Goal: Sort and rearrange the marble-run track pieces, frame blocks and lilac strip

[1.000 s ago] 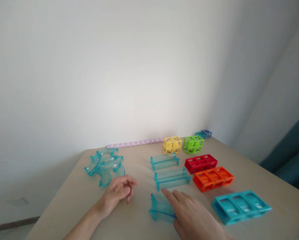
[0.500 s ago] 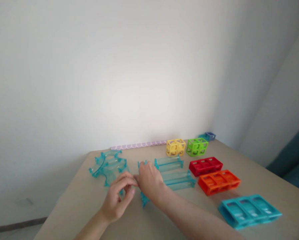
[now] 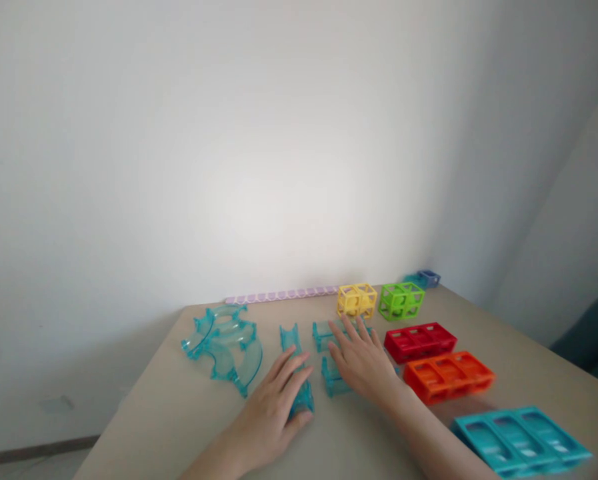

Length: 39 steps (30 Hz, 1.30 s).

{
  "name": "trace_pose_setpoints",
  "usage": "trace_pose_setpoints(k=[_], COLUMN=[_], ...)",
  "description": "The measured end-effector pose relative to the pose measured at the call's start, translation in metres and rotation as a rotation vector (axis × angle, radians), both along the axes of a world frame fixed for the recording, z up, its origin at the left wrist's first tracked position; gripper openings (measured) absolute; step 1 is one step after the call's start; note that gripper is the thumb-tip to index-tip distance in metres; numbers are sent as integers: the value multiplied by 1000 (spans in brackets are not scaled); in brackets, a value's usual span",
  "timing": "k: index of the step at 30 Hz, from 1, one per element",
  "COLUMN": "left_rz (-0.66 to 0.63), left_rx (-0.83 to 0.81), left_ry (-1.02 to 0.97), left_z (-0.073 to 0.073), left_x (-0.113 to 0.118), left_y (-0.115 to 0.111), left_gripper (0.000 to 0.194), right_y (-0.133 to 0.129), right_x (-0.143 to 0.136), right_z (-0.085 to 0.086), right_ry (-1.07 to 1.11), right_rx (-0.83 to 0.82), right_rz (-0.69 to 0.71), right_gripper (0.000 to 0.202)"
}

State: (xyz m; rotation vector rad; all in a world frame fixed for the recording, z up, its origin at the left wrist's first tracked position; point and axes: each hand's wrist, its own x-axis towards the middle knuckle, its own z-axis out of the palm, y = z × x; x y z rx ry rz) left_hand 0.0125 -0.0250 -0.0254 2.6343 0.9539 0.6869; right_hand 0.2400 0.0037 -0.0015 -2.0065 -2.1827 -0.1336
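My left hand (image 3: 275, 408) lies with its fingers apart over the near part of a clear blue straight track piece (image 3: 289, 336), which runs away from me. To the right, my right hand (image 3: 363, 357) is spread over two more clear blue straight pieces, a farther one (image 3: 323, 333) and a nearer one (image 3: 333, 379), and hides parts of both. Neither hand grips anything. Several curved clear blue pieces (image 3: 222, 353) lie together left of my left hand.
Behind my right hand stand a yellow frame block (image 3: 357, 301) and a green one (image 3: 401, 301). Red (image 3: 420, 341), orange (image 3: 449, 377) and teal (image 3: 523, 440) blocks line the right side. A purple patterned strip (image 3: 283, 295) and small blue pieces (image 3: 429, 279) sit along the wall.
My hands have moved apart, and their fingers have opened. The right hand has gone right onto the two straight pieces; the left has moved right onto the lengthwise one. The view has shifted slightly.
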Motion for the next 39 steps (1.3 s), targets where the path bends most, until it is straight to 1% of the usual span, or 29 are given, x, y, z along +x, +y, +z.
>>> trace_pose_setpoints(k=[5,12,16,26,39], left_rz=[49,34,33,37,31], left_rx=[42,42,36,55,66], left_ry=[10,7,18,73,72], left_z=[-4,2,2,4,3], left_x=[10,18,17,16,15], left_y=[4,16,19,18,19], left_gripper=[47,43,44,42,45], right_y=[2,7,12,16,13], right_x=[-2,4,6,7,5], right_z=[1,-2,-5,-7,-4], right_ry=[7,12,43,40,44], right_rx=[25,47,62,49,30], right_rz=[15,12,4,3,-1], right_gripper=[52,51,51,53,54])
